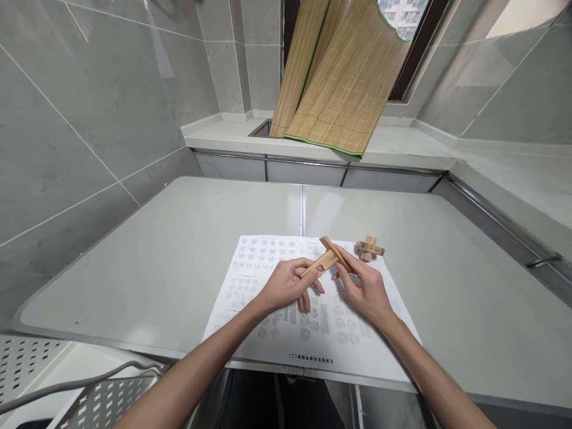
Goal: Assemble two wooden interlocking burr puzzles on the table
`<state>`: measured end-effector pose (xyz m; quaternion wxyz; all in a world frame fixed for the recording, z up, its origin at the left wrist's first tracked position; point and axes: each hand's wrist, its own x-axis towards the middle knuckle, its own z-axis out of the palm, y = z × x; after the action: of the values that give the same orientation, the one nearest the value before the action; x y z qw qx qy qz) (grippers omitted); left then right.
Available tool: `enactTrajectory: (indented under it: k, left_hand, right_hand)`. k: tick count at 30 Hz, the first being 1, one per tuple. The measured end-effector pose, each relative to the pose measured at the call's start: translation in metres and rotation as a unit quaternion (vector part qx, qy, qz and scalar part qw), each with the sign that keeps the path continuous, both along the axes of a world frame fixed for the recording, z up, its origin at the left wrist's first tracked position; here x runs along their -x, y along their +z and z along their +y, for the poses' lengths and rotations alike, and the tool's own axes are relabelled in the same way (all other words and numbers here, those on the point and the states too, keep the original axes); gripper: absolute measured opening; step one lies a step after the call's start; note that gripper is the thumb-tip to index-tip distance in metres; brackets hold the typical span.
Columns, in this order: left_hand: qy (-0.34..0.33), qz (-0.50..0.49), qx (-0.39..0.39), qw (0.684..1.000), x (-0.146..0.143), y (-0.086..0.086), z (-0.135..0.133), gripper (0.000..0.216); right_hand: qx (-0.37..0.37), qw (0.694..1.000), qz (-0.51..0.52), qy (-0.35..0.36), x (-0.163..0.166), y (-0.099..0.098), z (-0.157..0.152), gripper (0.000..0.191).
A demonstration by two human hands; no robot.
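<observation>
Left grip [286, 282] around wooden piece [325, 260]; partly hidden

The held pieces [329, 257] look like smooth wood, the sheet [330, 319] matt paper, the surface [147, 262] smooth and faintly glossy.

We see wide free room on the pale grey, round-cornered table [120, 280], left of our bare left hand [286, 283] and right of our bare right hand [370, 292]. Between the hands, brown wooden bars [326, 260] close the passage. Beyond the right hand, a small brown wooden cross-shaped block [369, 249] stands in the way; behind the table, a white ledge [223, 133] limits us.
</observation>
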<state>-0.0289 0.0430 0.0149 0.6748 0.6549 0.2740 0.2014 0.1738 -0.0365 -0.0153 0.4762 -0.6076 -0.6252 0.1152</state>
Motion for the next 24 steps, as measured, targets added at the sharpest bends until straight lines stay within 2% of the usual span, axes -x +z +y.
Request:
enactTrajectory:
  k: [9, 17, 24]
  left_hand:
    - [0.011, 0.000, -0.025, 1.000, -0.0019, -0.0011, -0.0020, 0.052]
    - [0.000, 0.001, -0.043, 0.999, -0.0006, 0.0004, -0.0033, 0.053]
    - [-0.007, -0.003, -0.033, 0.999, -0.0004, -0.0023, -0.0025, 0.054]
  right_hand:
    - [-0.031, 0.998, -0.055, -0.015, 0.0010, -0.0029, -0.0011, 0.045]
    - [-0.020, 0.999, -0.023, 0.016, -0.0013, -0.0018, -0.0012, 0.047]
    - [-0.039, 0.998, -0.039, 0.039, -0.0027, -0.0045, -0.0014, 0.047]
